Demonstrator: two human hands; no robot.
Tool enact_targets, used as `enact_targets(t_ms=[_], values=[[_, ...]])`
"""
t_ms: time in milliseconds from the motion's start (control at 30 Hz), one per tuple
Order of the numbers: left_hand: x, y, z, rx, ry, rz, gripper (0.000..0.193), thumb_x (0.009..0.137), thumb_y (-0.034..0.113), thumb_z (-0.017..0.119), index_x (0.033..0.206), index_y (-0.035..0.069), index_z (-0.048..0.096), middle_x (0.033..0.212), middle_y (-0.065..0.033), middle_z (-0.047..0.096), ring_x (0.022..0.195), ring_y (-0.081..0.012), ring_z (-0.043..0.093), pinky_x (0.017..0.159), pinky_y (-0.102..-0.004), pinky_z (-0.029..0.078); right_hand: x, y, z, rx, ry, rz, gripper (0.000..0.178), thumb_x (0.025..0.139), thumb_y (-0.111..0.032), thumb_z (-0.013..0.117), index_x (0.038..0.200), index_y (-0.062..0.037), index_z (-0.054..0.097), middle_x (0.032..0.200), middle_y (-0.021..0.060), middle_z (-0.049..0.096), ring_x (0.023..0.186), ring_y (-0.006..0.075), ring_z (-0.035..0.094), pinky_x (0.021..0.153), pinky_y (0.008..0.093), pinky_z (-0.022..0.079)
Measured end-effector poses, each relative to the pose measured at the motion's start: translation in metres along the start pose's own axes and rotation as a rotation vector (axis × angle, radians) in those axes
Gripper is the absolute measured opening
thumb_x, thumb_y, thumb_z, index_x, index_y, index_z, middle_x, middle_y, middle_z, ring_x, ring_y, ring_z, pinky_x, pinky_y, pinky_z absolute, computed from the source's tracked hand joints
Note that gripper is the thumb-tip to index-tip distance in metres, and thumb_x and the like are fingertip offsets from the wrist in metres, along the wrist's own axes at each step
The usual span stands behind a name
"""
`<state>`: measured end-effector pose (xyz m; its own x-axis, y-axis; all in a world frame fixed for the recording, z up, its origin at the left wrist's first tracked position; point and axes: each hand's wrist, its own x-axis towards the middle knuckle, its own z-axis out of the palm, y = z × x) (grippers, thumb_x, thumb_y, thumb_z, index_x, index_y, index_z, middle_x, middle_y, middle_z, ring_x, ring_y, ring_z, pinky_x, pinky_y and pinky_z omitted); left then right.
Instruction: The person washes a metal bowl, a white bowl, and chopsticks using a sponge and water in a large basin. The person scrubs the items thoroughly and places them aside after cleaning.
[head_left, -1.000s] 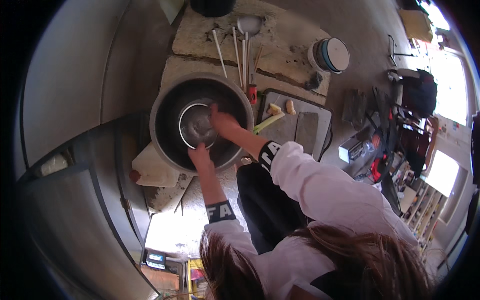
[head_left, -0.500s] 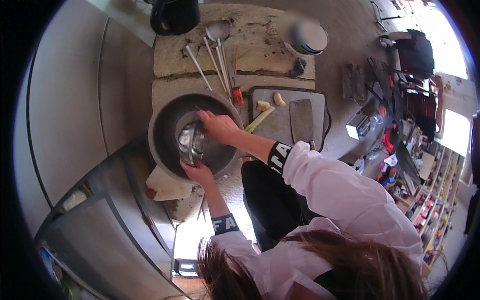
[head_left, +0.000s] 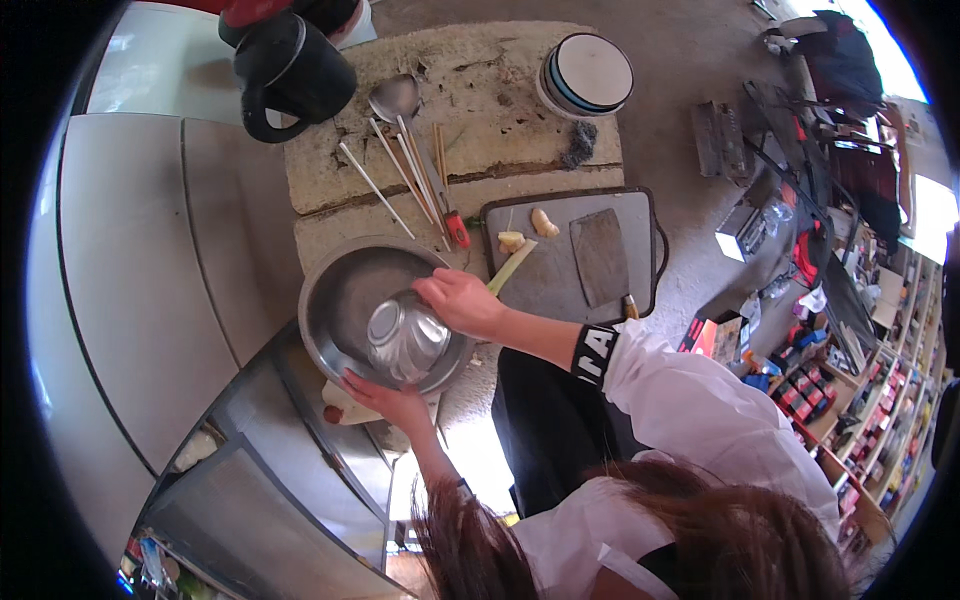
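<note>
A clear glass bowl [head_left: 408,338] with ribbed sides is tilted over a grey metal basin [head_left: 322,300], its round base facing up and left. My right hand [head_left: 465,303] grips its edge on the right side, fingers bent around it. Against the bowl's near edge is my left hand [head_left: 388,400], fingers stretched along its lower side and holding it from below. Part of the bowl's rim is hidden by the hands. The basin's interior looks grey; whether it holds water I cannot tell.
Right of the basin lies a cutting board [head_left: 530,270] with ginger [head_left: 543,222], a green stalk [head_left: 512,266] and a cleaver [head_left: 600,258]. Beyond are chopsticks [head_left: 375,188], a red-handled knife [head_left: 457,229], a ladle [head_left: 394,97], stacked bowls [head_left: 594,72] and a black pitcher [head_left: 300,72].
The glass bowl has turned so its base now shows, and it sits slightly lower right in the basin. My left hand's fingers have spread along it. The whole view has shifted.
</note>
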<state>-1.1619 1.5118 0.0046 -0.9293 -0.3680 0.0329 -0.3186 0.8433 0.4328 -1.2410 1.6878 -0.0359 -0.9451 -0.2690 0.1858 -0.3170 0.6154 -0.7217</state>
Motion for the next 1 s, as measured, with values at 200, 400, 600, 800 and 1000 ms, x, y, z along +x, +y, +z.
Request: enact_targets(t_ms=[200, 400, 600, 800, 1000], values=[[0.038, 0.073, 0.024, -0.164, 0.100, 0.222, 0.044, 0.078, 0.001, 0.054, 0.121, -0.002, 0.046, 0.124, -0.0209, 0.041, 0.117, -0.0359, 0.042, 0.097, -0.0444, 0.034, 0.012, 0.033, -0.113, 0.205, 0.100, 0.677, 0.028, 0.074, -0.008, 0.063, 0.097, -0.0045, 0.047, 0.085, 0.0189, 0.061, 0.080, 0.0372, 0.060, 0.067, 0.0429, 0.047], [0.085, 0.174, 0.116, 0.112, -0.445, 0.168, 0.023, 0.079, 0.011, 0.060, 0.096, 0.001, 0.051, 0.100, -0.0164, 0.052, 0.093, -0.0341, 0.055, 0.077, -0.0397, 0.047, 0.051, 0.128, -0.251, 0.056, 0.385, 0.946, 0.027, 0.086, -0.025, 0.059, 0.080, 0.0020, 0.057, 0.059, 0.0101, 0.060, 0.053, 0.0192, 0.062, 0.053, 0.0319, 0.047], [0.083, 0.160, 0.199, 0.278, -0.385, 0.006, 0.043, 0.073, 0.015, 0.068, 0.105, -0.001, 0.043, 0.105, -0.0203, 0.050, 0.090, -0.0365, 0.057, 0.076, -0.0427, 0.050, 0.052, 0.213, -0.282, -0.082, 0.339, 1.015, 0.054, 0.089, -0.048, 0.049, 0.069, 0.0007, 0.061, 0.053, 0.0085, 0.060, 0.050, 0.0158, 0.062, 0.050, 0.0285, 0.047], [0.080, 0.160, 0.205, 0.224, -0.256, -0.018, 0.042, 0.070, 0.011, 0.069, 0.102, 0.000, 0.045, 0.102, -0.0194, 0.051, 0.088, -0.0340, 0.058, 0.073, -0.0419, 0.050, 0.029, 0.219, -0.274, 0.042, 0.593, 1.080, 0.065, 0.090, -0.057, 0.038, 0.058, -0.0018, 0.054, 0.050, 0.0069, 0.053, 0.049, 0.0138, 0.054, 0.051, 0.0314, 0.042], [0.079, 0.194, 0.206, -0.337, -0.447, -0.289, 0.033, 0.072, 0.017, 0.067, 0.092, -0.003, 0.051, 0.101, -0.0220, 0.054, 0.088, -0.0350, 0.057, 0.073, -0.0425, 0.047, -0.022, 0.190, -0.192, 0.409, 0.709, 0.832, 0.036, 0.097, -0.030, 0.041, 0.075, -0.0033, 0.053, 0.064, 0.0005, 0.053, 0.056, 0.0073, 0.047, 0.050, 0.0216, 0.036]])
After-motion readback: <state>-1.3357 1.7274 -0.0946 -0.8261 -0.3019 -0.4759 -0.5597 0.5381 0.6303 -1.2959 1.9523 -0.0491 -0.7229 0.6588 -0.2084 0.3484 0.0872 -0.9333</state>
